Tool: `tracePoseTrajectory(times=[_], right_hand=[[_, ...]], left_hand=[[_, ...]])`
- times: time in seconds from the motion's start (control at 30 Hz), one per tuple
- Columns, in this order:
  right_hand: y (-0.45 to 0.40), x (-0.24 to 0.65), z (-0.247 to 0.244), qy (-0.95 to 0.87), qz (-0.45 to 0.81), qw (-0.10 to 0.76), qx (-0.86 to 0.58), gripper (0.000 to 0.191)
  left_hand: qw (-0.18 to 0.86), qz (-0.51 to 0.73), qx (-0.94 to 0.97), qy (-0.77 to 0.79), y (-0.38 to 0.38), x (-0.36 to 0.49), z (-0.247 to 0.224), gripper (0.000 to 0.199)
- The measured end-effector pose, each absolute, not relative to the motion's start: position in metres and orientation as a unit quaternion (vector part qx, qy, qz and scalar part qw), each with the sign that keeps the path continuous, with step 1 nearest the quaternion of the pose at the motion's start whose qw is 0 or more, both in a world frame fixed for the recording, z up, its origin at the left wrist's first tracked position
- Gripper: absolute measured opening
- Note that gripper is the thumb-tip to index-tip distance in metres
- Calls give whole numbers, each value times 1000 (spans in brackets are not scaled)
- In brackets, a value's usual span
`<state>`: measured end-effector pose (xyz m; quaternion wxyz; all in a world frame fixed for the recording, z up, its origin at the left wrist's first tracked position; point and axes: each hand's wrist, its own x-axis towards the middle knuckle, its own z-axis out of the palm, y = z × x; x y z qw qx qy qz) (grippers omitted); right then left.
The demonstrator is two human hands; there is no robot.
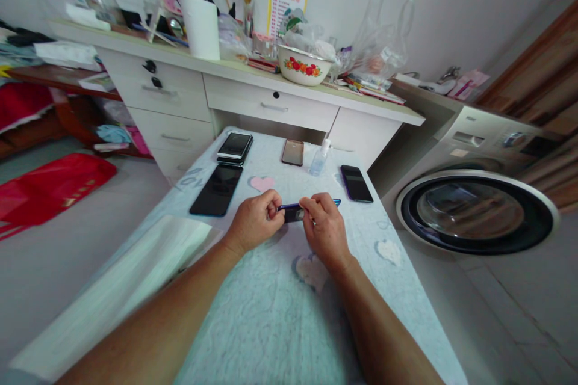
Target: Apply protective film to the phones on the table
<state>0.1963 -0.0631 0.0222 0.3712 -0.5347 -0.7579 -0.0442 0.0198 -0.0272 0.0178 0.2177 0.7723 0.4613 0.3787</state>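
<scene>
A dark smartphone with a blue edge is held tilted above the cloth-covered table. My left hand pinches its left end, fingers curled in. Gripping the phone from the right is my right hand, thumb and fingers closed on its long edge; the blue end pokes out beyond the fingers. Part of the phone is hidden behind both hands. Left of my hands lies a large black phone, with a stack of phones behind it. To the right rests a purple-edged phone.
Past my hands are a brownish phone case and a clear spray bottle. White paper or cloth lies along the table's left side. A drawer desk stands behind, and a washing machine has its round door at the right.
</scene>
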Motion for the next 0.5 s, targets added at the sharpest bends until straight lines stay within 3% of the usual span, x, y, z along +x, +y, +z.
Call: tracePoseTrajectory(times=[0.5], right_hand=[[-61, 197, 20, -752, -38, 380, -538, 25]], left_hand=[[71, 407, 814, 409, -26, 21, 15, 4]])
